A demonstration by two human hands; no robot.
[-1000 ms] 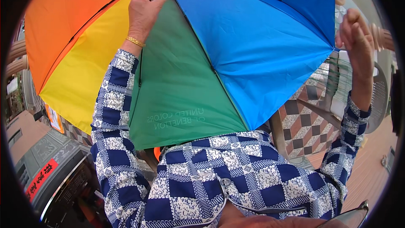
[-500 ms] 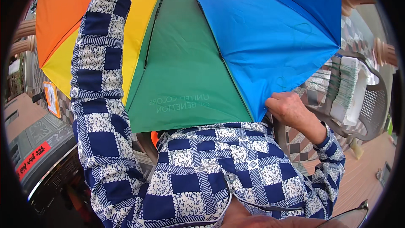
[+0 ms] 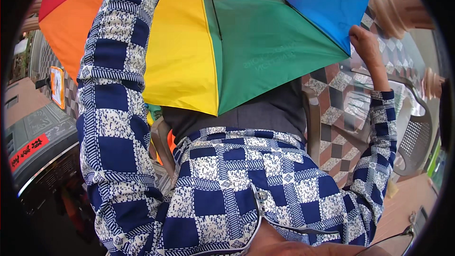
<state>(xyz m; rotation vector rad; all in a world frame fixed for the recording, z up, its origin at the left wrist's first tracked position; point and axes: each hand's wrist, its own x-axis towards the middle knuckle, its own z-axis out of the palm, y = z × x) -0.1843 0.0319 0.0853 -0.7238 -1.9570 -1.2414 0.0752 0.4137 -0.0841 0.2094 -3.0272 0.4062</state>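
An open rainbow umbrella with red, orange, yellow, green and blue panels fills the upper part of the view, above my lap. My left arm, in a blue-and-white checked sleeve, reaches straight up past the yellow panel, and the hand itself is beyond the top edge. My right hand is raised at the right, its fingers closed on the rim of the blue panel. The umbrella's shaft and handle are hidden.
A brown plastic chair stands under the umbrella on a patterned tile floor. A grey mesh chair is at the right, stone balusters at top right. A dark machine with a red sticker sits at the left.
My left arm has lifted until its hand left the view. The canopy swung so yellow and green face me. My right hand came down to the blue rim, then rose with it.
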